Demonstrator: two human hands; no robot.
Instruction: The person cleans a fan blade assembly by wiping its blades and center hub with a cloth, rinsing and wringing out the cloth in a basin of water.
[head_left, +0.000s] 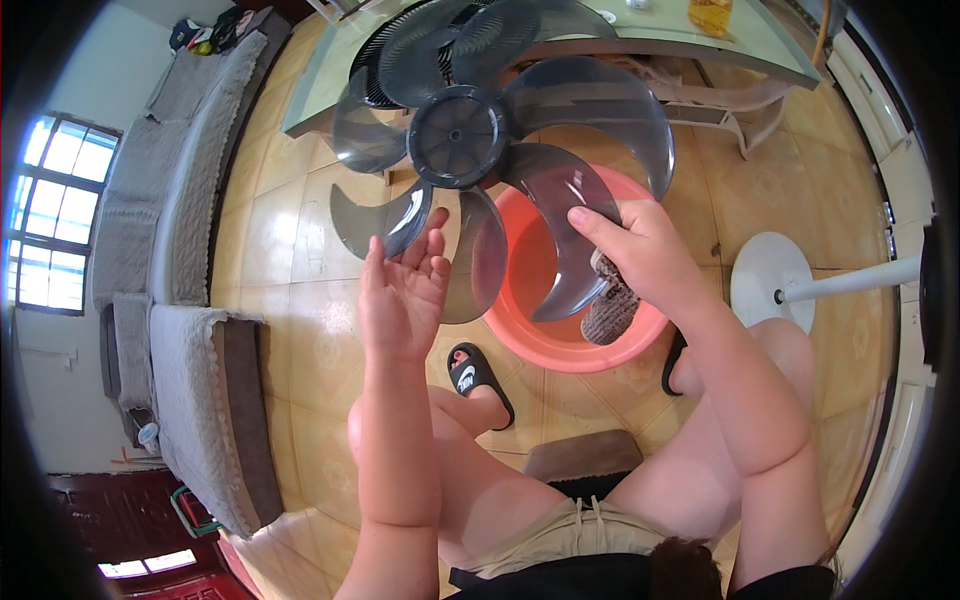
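Observation:
A dark translucent plastic fan blade wheel (457, 136), with a round hub and several curved blades, is held up before me. My right hand (637, 247) pinches one of its lower right blades, thumb on the near face. Below those fingers hangs a brown ribbed cloth (611, 311); whether they grip it too is hard to tell. My left hand (409, 292) is palm up with fingers apart at the lower left blade, close to or touching its edge. Beneath the wheel, a pink plastic basin (577, 358) stands on the floor between my feet, partly hidden by the blades.
A glass-topped table (757, 45) stands ahead, bearing a black fan grille (367, 52) and a container of amber liquid (710, 15). A white round stand base with a pole (772, 277) is at right. A grey covered sofa (187, 180) lines the left over tiled floor (322, 337).

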